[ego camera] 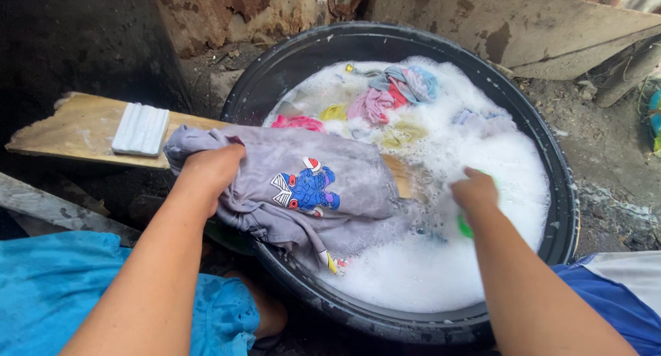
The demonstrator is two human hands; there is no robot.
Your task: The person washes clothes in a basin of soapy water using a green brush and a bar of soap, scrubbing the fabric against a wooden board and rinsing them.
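Both forearms are extended over black basin (561,191). Grey printed garment (310,184), draped over wooden board (76,125) at the basin rim, is pressed by left hand (210,170), fingers curled. Right hand (474,191) is closed around green object (465,226) above the suds.

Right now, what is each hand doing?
Left hand: closed, pressing the grey shirt on the wooden board.
Right hand: closed on a green thing.
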